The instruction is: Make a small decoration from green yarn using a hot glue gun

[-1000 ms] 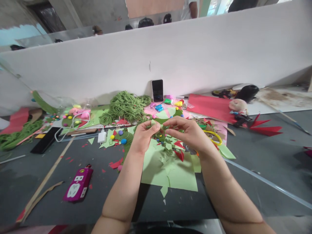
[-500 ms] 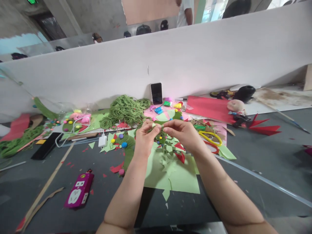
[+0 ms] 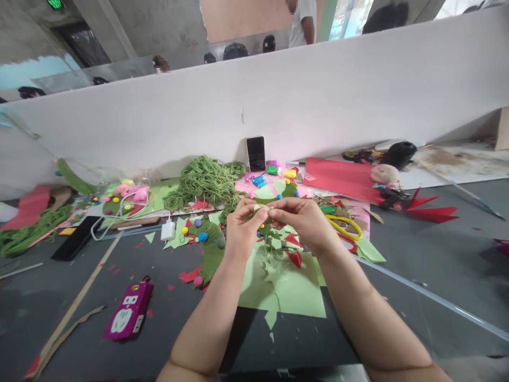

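Observation:
My left hand (image 3: 245,227) and my right hand (image 3: 306,218) meet in the middle, thumbs and fingertips pinching a small pale green paper piece (image 3: 260,207) between them. The fingers cover most of that piece. Beneath my hands lies a light green paper sheet (image 3: 298,297), with cut green paper stars (image 3: 274,271) and red paper scraps (image 3: 294,258) on it. Left of my left wrist is a curved form wrapped in green yarn (image 3: 212,254), dotted with coloured pompoms; my forearm hides part of it.
Behind my hands are a heap of green yarn (image 3: 204,178) and an upright phone (image 3: 255,153). Yellow-handled scissors (image 3: 352,227) and a clear rod (image 3: 429,297) lie right. On the left are a white charger (image 3: 167,231), black phone (image 3: 77,239) and magenta case (image 3: 129,313).
My two hands have shifted slightly and drawn closer, with the fingertips now nearly touching. The pale green paper piece stays pinched between them, and its angle looks different.

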### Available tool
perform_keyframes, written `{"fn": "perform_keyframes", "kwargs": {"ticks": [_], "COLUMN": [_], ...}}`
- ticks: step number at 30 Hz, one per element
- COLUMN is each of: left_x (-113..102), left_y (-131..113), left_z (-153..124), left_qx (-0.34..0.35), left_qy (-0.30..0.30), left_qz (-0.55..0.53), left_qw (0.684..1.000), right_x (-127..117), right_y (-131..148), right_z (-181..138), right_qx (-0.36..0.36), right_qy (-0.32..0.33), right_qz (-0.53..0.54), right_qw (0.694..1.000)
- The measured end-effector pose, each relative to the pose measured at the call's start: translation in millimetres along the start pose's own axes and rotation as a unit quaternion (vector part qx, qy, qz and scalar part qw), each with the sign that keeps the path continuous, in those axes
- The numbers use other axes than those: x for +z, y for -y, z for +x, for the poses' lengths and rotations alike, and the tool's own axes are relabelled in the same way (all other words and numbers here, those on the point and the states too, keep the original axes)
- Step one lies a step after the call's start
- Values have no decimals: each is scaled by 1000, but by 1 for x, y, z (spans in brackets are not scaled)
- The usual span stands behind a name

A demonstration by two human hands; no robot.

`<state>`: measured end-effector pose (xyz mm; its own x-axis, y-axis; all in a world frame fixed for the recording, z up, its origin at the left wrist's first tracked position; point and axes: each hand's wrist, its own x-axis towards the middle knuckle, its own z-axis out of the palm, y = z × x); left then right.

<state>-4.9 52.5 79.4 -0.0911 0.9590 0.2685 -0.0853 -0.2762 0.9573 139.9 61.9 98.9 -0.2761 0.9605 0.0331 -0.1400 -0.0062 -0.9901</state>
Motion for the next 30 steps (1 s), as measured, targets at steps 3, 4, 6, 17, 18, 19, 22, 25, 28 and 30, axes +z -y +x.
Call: {"fn": "perform_keyframes", "kwargs": {"ticks": [3, 4, 6, 17, 18, 19, 22, 25, 28, 30], "left_x": [3, 5, 8, 17, 18, 18, 18, 14, 11, 11], "left_y": [2, 2, 4, 10, 10, 9, 5, -2, -3, -2], "left_z": [-1, -1, -1, -3, -4, -4, -6, -7, -6, -6], "left_qx": [-33, -38, -40, -42, -45, -47, -68, -103, -104, -89], "left_qy": [6, 1, -14, -52, -53, -53, -47, -9, 23, 21], "left_qz": [-64, -80, -102, -162, -167, -171, -180, -209, -202, -165], "left_qw": [997, 996, 994, 985, 983, 983, 980, 972, 974, 982], "right_x": [1, 1, 2, 1, 1, 1, 3, 4, 4, 4], "right_y": [2, 3, 5, 7, 6, 5, 6, 7, 6, 5], "right_z": [-1, -1, -2, -6, -6, -6, -7, -6, -5, -4], "right_qx": [-10, -14, -21, -44, -50, -58, -86, -86, -77, -77], "right_qy": [-25, -34, -49, -70, -72, -74, -75, -80, -102, -115], "right_qz": [-19, -30, -55, -133, -133, -131, -109, -53, 1, 18], "right_qw": [999, 999, 997, 988, 987, 987, 987, 992, 992, 990]}}
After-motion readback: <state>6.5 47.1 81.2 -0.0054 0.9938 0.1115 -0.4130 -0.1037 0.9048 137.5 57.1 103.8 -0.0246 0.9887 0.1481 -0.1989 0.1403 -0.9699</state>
